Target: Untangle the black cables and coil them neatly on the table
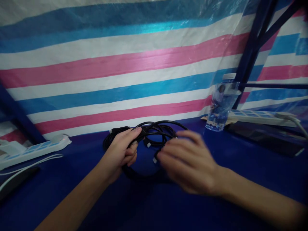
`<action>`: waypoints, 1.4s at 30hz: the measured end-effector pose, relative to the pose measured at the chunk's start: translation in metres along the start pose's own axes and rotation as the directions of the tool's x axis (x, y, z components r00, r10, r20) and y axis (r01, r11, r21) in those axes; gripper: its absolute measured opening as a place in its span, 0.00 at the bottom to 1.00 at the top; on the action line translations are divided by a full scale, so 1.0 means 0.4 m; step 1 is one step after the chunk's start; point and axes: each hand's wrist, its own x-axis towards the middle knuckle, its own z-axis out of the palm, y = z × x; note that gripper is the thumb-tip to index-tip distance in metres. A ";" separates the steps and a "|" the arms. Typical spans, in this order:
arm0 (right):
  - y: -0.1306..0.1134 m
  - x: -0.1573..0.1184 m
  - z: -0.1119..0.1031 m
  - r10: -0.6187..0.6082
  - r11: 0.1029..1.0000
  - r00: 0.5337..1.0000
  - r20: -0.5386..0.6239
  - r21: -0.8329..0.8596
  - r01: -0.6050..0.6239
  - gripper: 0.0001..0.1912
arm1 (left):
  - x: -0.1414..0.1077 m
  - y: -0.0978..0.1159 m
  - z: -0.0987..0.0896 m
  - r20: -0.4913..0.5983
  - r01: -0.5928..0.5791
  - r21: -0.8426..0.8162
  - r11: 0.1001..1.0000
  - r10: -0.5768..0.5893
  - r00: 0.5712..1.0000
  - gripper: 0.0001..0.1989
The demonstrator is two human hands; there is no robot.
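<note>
My left hand (126, 149) is closed around a loop of black cable (163, 123), with the thumb on top. My right hand (190, 157) is blurred by motion and curls at the right side of the same coil. A black plug with a pale metal end (155, 159) shows at its fingertips. Another connector (148, 144) lies inside the loops, between the hands. Behind my left hand, more coiled black cable with a black connector (120, 129) rests on the blue table (96, 211). The lower part of the held loop is dark and hard to make out.
At the right stands a clear water bottle (218, 109) with a white cap. A power strip (262, 117) and a dark flat device (264, 138) lie beyond it. Another power strip (38, 147) with white cables is at the left. A striped tarp (134, 67) hangs behind the table.
</note>
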 end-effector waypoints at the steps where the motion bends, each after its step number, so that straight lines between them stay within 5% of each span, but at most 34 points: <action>1: 0.017 0.003 -0.011 0.129 0.990 0.984 -0.125 -0.046 -0.136 0.13 | -0.001 -0.001 0.002 -0.001 -0.016 0.014 1.000 0.016 1.000 0.20; 3: 0.054 0.007 -0.019 0.420 0.905 0.876 -0.238 0.035 -0.424 0.23 | -0.001 -0.005 0.005 -0.018 -0.039 0.026 0.999 0.040 0.999 0.21; 5: 0.088 0.005 -0.006 0.647 0.736 0.762 -0.016 0.273 -0.620 0.26 | 0.002 -0.012 0.007 -0.065 -0.052 0.030 0.998 0.054 0.996 0.20; 8: 0.117 -0.006 0.038 0.613 0.400 0.646 0.455 0.527 -0.750 0.19 | 0.012 -0.025 0.003 -0.121 -0.034 0.025 0.999 0.037 0.992 0.20; 10: 0.124 -0.017 0.065 0.566 0.313 0.635 0.525 0.576 -0.755 0.21 | 0.020 -0.031 -0.004 -0.122 -0.019 0.025 1.000 0.022 0.992 0.20; 15: 0.151 -0.050 0.075 0.640 0.415 0.664 0.387 0.553 -0.722 0.14 | 0.033 -0.028 -0.026 -0.019 0.030 0.177 0.984 -0.027 0.999 0.17; 18: 0.186 -0.066 0.058 0.728 0.444 0.639 0.248 0.539 -0.716 0.13 | 0.037 -0.029 -0.034 0.064 0.028 0.342 0.939 -0.053 0.997 0.18; 23: 0.241 -0.070 0.039 0.868 0.347 0.489 0.086 0.598 -0.722 0.20 | 0.043 -0.042 -0.037 0.118 0.069 0.413 0.908 -0.129 0.985 0.19; 28: 0.284 -0.079 0.043 0.934 0.107 0.327 0.143 0.762 -0.638 0.23 | 0.045 -0.028 -0.044 0.002 -0.007 0.264 0.964 0.006 1.000 0.13; 31: 0.297 -0.090 0.049 0.915 -0.032 0.304 0.264 0.801 -0.597 0.25 | 0.044 -0.015 -0.049 0.050 -0.032 0.218 0.975 0.021 0.999 0.12; 35: 0.291 -0.095 0.055 0.851 -0.155 0.331 0.408 0.797 -0.584 0.26 | 0.040 -0.013 -0.047 0.084 -0.043 0.263 0.964 0.021 0.996 0.12; 42: 0.251 -0.076 0.057 0.653 0.044 0.453 0.607 0.567 -0.823 0.26 | 0.040 -0.020 -0.045 0.025 -0.019 0.286 0.958 0.012 1.000 0.11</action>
